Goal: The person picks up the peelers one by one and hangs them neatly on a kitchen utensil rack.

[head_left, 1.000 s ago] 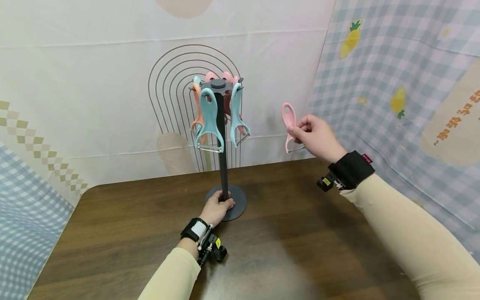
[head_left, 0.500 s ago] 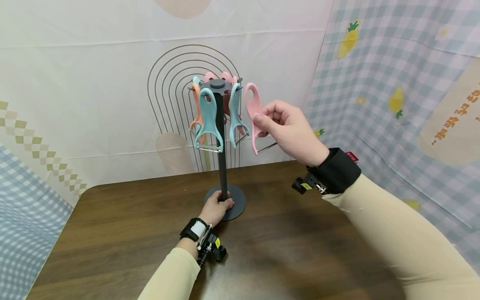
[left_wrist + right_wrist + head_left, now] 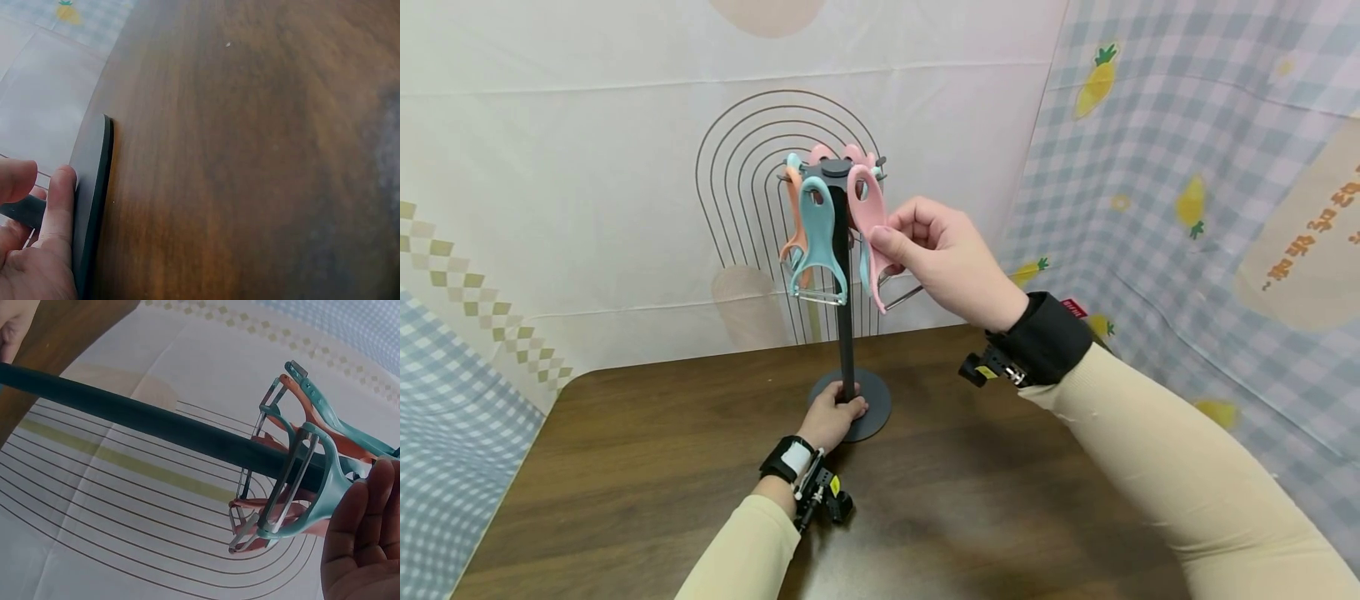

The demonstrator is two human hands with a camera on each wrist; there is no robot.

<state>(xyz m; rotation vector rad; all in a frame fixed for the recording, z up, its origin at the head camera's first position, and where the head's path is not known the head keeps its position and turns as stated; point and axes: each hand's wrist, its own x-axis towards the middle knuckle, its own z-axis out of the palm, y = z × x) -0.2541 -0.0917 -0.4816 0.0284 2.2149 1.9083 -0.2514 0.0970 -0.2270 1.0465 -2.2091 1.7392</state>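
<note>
In the head view my right hand (image 3: pixel 947 258) pinches a pink peeler (image 3: pixel 867 204) upright by its handle, between thumb and fingers. It overlaps a teal peeler (image 3: pixel 864 265) on the dark grey rotating-top stand (image 3: pixel 846 350); whether they touch I cannot tell. My left hand (image 3: pixel 831 417) holds the foot of the stand's pole, just above its round base (image 3: pixel 874 408). Another teal peeler (image 3: pixel 818 225) hangs at the front, an orange peeler (image 3: pixel 794 212) at the left, and pink peelers behind. In the right wrist view, fingers (image 3: pixel 369 531) lie beside a teal peeler (image 3: pixel 331 494).
The stand is on a brown wooden table (image 3: pixel 970 500), near its back edge. A white cloth (image 3: pixel 587 208) with printed arcs hangs behind it. A blue checked cloth (image 3: pixel 1195 167) hangs along the right side.
My right hand has carried the pink peeler leftward from beside the right cloth to the top of the stand, in front of the right teal peeler. The left hand stays on the pole.
</note>
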